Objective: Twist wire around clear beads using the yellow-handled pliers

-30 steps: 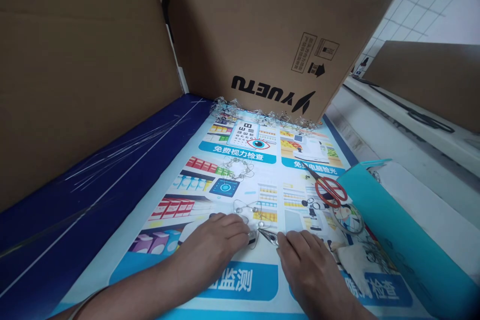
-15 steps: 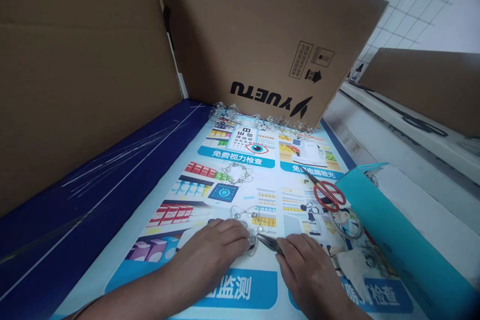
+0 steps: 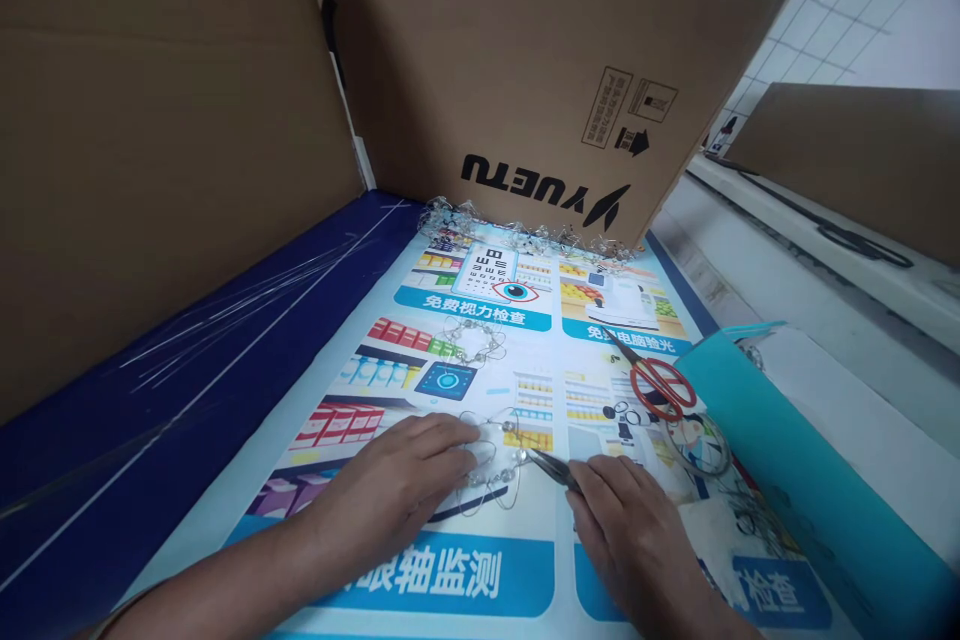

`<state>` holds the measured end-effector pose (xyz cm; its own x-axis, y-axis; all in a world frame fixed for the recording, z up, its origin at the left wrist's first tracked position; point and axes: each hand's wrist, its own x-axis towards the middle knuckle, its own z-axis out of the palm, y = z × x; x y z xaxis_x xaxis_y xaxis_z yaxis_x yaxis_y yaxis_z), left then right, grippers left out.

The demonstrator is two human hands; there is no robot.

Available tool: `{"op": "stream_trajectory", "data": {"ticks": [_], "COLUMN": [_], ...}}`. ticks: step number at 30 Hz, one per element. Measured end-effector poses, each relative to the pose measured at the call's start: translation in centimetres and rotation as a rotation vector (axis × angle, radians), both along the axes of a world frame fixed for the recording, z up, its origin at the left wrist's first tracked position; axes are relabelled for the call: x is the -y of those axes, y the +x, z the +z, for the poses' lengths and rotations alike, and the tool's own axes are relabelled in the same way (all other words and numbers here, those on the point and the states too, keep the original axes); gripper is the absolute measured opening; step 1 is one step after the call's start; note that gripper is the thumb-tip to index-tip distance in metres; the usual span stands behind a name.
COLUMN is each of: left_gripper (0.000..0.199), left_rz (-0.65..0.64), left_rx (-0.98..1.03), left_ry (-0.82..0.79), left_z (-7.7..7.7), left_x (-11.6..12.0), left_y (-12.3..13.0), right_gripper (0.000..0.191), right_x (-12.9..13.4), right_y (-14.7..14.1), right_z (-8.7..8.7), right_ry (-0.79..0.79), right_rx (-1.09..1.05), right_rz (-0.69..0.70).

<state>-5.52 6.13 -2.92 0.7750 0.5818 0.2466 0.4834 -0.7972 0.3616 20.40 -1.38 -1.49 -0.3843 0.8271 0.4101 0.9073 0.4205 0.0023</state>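
the beaded wire ring [image 3: 519, 457] lies on the printed surface [image 3: 510, 610], between the two hands. the left hand [image 3: 420, 465] rests with fingers over the ring's left edge; whether it pinches or merely presses cannot be told. the right hand [image 3: 634, 530] is closed around pliers [image 3: 553, 469], tips at the ring's right edge, contact uncertain. risks, as judged: light finger pressure could let a tug spin the ring; overlapping thin loops could snag a stray tip; a misplaced squeeze could chip a bead.
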Motion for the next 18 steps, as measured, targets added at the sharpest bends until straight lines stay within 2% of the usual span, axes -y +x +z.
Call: {"op": "stream_trajectory", "data": {"ticks": [9,14,18], "left_gripper": [0.024,0.024,0.022], "left_rz": [0.014,0.019,0.012], "left_rx": [-0.035,-0.032,0.035], "left_ry": [0.011,-0.001,-0.02], "left_z": [0.05,0.68,0.37], "left_x": [-0.31,-0.33,-0.44], "left_y": [-0.24,-0.2,-0.42], "right_gripper": [0.022,0.022,0.021], "right_x": [0.11,0.1,0.0], "right_y": [0.52,0.71,0.55], "right_z": [-0.68,-0.88,-0.83], "right_ry": [-0.07,-0.052,0.008], "right_rx": [0.044,0.076,0.049], "right_rz": [-0.011,-0.003,0.011]}}
